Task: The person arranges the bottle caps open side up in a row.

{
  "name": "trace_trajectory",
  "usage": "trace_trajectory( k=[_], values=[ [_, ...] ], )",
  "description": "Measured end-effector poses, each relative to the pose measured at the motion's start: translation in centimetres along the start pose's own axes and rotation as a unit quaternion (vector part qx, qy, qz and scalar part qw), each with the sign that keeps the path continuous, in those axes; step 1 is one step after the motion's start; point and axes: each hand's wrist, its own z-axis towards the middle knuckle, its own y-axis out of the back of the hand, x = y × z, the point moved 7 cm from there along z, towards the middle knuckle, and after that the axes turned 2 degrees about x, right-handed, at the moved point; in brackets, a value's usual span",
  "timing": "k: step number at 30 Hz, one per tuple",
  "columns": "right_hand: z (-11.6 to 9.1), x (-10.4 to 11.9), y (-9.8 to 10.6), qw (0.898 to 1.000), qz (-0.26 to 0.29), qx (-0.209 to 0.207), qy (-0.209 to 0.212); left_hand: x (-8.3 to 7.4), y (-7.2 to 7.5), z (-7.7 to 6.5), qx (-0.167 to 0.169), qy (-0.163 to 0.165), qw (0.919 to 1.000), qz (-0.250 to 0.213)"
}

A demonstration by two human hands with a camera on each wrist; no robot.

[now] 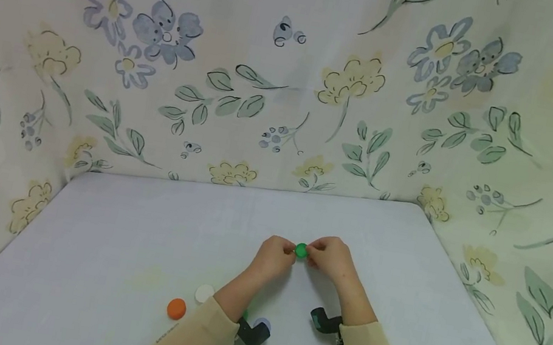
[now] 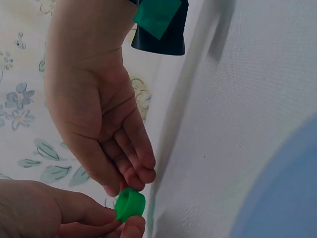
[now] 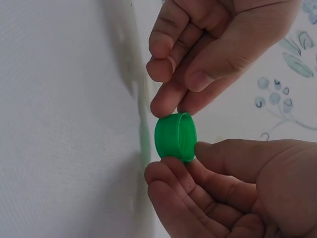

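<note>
A small green bottle cap is held up between both hands over the white table. My left hand pinches it from the left and my right hand from the right. In the left wrist view, the hollow inside of the cap faces up and left, with the left thumb and a fingertip at its lower side. In the right wrist view, the right thumb and fingers of the right hand grip the cap from below, while fingertips of the left hand meet its top.
Near my left forearm lie an orange cap, a white cap and a pale lavender cap. A green piece is mostly hidden behind that wrist. Black wrist cameras sit on both wrists. A floral curtain hangs behind the table.
</note>
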Motion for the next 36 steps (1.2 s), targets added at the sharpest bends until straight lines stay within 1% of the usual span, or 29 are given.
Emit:
trace_trajectory(
  k=[3, 8, 10, 14, 18, 22, 24, 27, 32, 36],
  values=[
    [0.0, -0.1, -0.2, 1.0, -0.004, 0.006, -0.004, 0.1, -0.2, 0.0, 0.011, 0.004, 0.9999, 0.002],
    [0.0, -0.3, -0.5, 1.0, 0.007, 0.02, -0.008, 0.0, -0.6, 0.0, 0.029, 0.003, 0.9996, -0.003],
    [0.0, -0.3, -0.6, 1.0, 0.012, 0.029, -0.003, -0.1, -0.6, -0.1, 0.034, 0.004, 0.9994, -0.007],
    [0.0, -0.3, -0.8, 0.999, 0.021, 0.048, 0.003, -0.2, -0.6, -0.2, 0.035, 0.011, 0.9993, -0.005],
    [0.1, -0.4, -0.9, 0.998, 0.023, 0.06, 0.002, -0.4, -0.2, -0.3, 0.034, 0.015, 0.9993, 0.01],
    [0.2, -0.2, -0.9, 0.997, 0.024, 0.067, -0.002, -1.0, 1.0, -0.4, 0.025, 0.007, 0.9994, 0.022],
    [0.2, -0.1, -0.9, 0.997, 0.023, 0.068, 0.0, -1.3, 2.0, -0.4, 0.019, 0.002, 0.9995, 0.026],
    [0.2, 0.1, -0.9, 0.997, 0.02, 0.069, 0.004, -1.5, 3.5, -0.5, 0.011, 0.009, 0.9997, 0.02],
    [0.1, 0.2, -1.0, 0.997, 0.024, 0.073, 0.005, -0.8, 5.5, -0.5, -0.003, 0.032, 0.9995, -0.003],
    [0.0, 0.1, -1.1, 0.997, 0.028, 0.075, 0.004, -0.1, 6.3, -0.5, -0.005, 0.042, 0.9991, -0.01]
  ],
)
